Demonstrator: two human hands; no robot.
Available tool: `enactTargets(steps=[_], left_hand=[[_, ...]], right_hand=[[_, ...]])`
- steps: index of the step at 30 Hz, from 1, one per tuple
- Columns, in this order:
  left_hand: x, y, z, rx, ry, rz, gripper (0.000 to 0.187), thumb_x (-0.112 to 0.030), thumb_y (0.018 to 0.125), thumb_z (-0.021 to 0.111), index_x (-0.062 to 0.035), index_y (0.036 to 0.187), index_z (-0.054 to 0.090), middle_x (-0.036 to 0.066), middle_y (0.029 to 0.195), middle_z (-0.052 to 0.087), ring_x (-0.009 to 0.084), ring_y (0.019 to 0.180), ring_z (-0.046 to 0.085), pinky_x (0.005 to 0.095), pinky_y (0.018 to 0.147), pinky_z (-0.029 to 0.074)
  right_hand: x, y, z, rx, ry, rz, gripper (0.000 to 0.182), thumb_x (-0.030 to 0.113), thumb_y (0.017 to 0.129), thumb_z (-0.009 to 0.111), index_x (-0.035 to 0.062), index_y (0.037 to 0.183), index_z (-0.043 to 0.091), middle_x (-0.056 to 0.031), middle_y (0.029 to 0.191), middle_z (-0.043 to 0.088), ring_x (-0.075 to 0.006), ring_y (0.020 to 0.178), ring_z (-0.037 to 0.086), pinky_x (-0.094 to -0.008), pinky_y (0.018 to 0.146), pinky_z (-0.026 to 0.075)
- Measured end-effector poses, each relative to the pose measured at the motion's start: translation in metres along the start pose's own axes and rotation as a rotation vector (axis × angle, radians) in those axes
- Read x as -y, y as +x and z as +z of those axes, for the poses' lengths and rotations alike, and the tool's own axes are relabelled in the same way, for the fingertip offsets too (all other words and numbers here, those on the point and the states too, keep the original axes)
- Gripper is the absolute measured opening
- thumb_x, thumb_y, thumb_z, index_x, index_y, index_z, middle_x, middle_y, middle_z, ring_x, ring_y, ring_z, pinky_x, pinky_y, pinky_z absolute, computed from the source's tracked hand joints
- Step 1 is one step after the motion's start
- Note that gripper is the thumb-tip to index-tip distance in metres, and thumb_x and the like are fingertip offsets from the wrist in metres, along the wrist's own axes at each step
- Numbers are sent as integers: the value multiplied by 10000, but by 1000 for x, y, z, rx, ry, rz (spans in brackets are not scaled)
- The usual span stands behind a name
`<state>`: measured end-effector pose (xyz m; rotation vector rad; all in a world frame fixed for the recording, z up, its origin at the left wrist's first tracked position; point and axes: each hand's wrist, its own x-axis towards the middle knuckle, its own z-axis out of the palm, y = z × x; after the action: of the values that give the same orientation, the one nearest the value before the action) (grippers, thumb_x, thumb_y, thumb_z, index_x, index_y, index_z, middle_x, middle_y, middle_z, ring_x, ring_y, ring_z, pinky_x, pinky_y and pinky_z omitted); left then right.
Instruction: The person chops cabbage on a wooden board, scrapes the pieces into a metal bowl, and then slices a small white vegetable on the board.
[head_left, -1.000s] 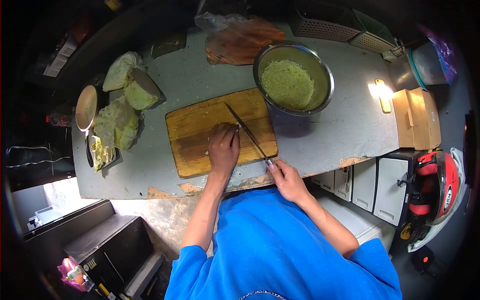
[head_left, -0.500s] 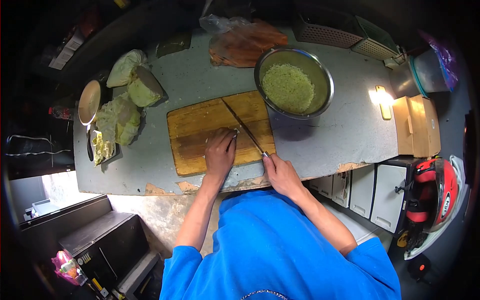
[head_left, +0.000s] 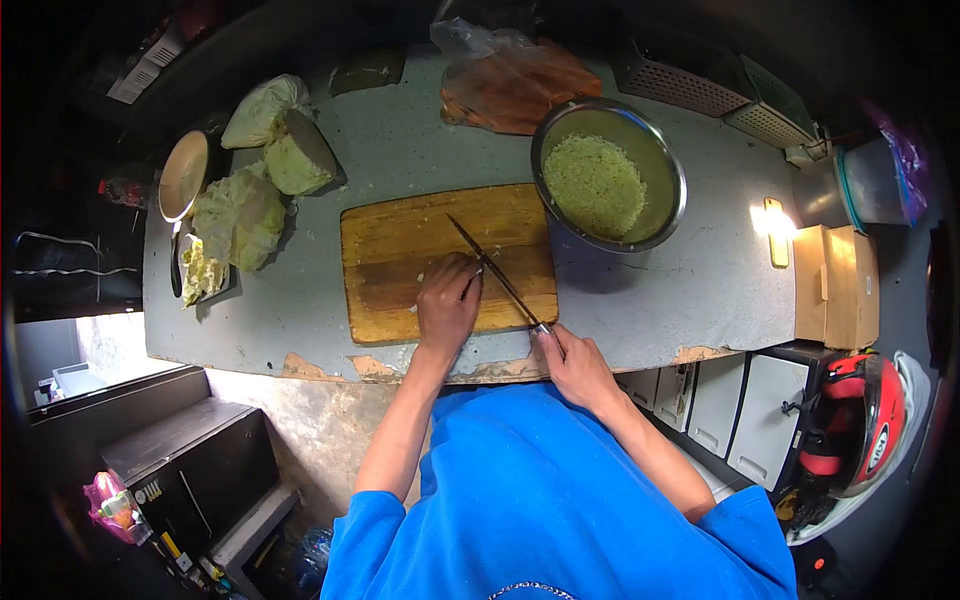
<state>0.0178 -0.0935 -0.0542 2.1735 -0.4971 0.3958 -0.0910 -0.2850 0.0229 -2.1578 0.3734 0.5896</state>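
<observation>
My right hand [head_left: 580, 372] is closed round the handle of a long knife [head_left: 500, 275]. Its dark blade slants up and to the left over a worn wooden cutting board [head_left: 390, 245]. On the board's lower middle rests my left hand [head_left: 447, 302], fingers curled together close beside the blade. A tiny pale bit shows by its fingertips, but what they hold is mostly hidden. Small pale scraps lie on the board. Behind its right corner stands a metal bowl [head_left: 672, 185] with finely chopped pale green cabbage [head_left: 595, 185] inside.
Cabbage heads [head_left: 298, 155] and loose leaves [head_left: 205, 265] lie at the left, near a pan [head_left: 184, 175]. A bag of carrots [head_left: 520, 88] sits at the back. Rightward are plastic baskets [head_left: 680, 82], a phone [head_left: 776, 232] and a cardboard box [head_left: 838, 285]. The table's front edge [head_left: 480, 372] is chipped.
The view has shifted slightly, moving the bowl and carrots rightward in it. The knife blade now lies closer to my left fingertips. Both hands keep their grips.
</observation>
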Motion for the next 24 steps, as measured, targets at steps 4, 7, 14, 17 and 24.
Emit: enactTargets(steps=[4, 7, 14, 17, 24], left_hand=[[-1, 0, -4, 26, 8, 3, 121, 16, 845, 718, 27, 963, 738, 162, 1034, 746, 345, 1024, 700, 429, 895, 547], [-2, 2, -6, 31, -2, -1, 129, 10, 846, 708, 29, 969, 742, 153, 1052, 746, 337, 1045, 695, 434, 909, 548], [-4, 0, -4, 15, -33, -65, 172, -22, 886, 712, 28, 1045, 754, 174, 1062, 743, 349, 1053, 694, 419, 895, 556], [0, 0, -3, 0, -62, -75, 155, -35, 891, 729, 27, 1032, 753, 174, 1054, 745, 344, 1051, 698, 414, 893, 557], [-4, 2, -5, 22, -160, -208, 146, -23, 885, 738, 21, 1024, 750, 170, 1036, 747, 343, 1047, 701, 421, 899, 556]], right_hand=[[-4, 9, 2, -9, -66, -13, 409, 386, 1082, 467, 5, 1048, 611, -316, 743, 653, -550, 790, 634, -607, 753, 483], [-1, 19, 1, -5, -62, -18, 426, 394, 1079, 478, -4, 1009, 612, -315, 725, 648, -546, 758, 630, -598, 735, 482], [3, 18, -10, -35, 60, -10, 435, 402, 1075, 503, 3, 960, 631, -252, 622, 606, -477, 635, 618, -518, 647, 471], [5, 11, -14, -6, 70, -2, 421, 408, 1076, 503, 22, 999, 652, -231, 613, 600, -451, 619, 619, -504, 640, 468], [-4, 6, -8, 20, 96, 23, 403, 410, 1068, 525, 36, 1056, 674, -222, 610, 600, -427, 619, 630, -501, 647, 466]])
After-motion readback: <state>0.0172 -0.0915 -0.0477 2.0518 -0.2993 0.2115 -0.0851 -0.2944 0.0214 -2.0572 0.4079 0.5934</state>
